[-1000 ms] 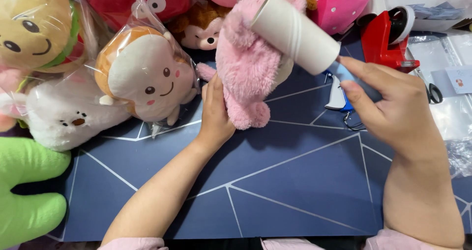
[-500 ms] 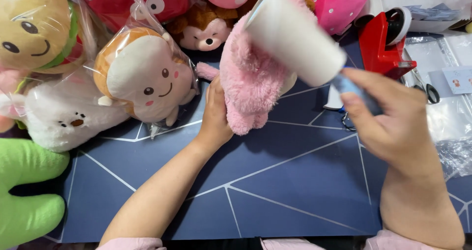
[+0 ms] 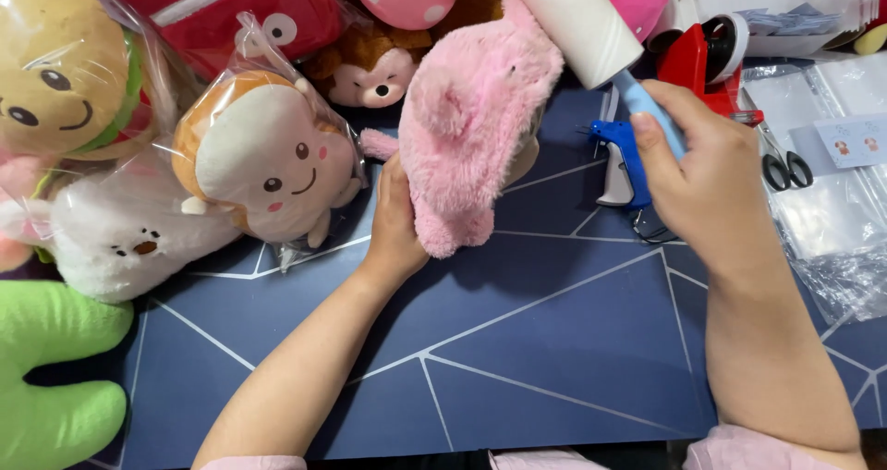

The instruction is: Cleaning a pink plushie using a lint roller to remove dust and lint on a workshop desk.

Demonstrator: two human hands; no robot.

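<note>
My left hand grips the lower left side of a fluffy pink plush toy and holds it upright on the dark blue mat. My right hand is closed on the light blue handle of a white lint roller. The roller's white drum rests against the toy's upper right edge.
Bagged plush toys lie at left: a toast-shaped one, a white one, a burger-faced one and a green one. A blue tagging gun, red tape dispenser, scissors and clear bags sit at right.
The lint roller has slid up along the pink toy, from its middle to its upper right edge. My right hand moved up with it. My left hand kept its hold.
</note>
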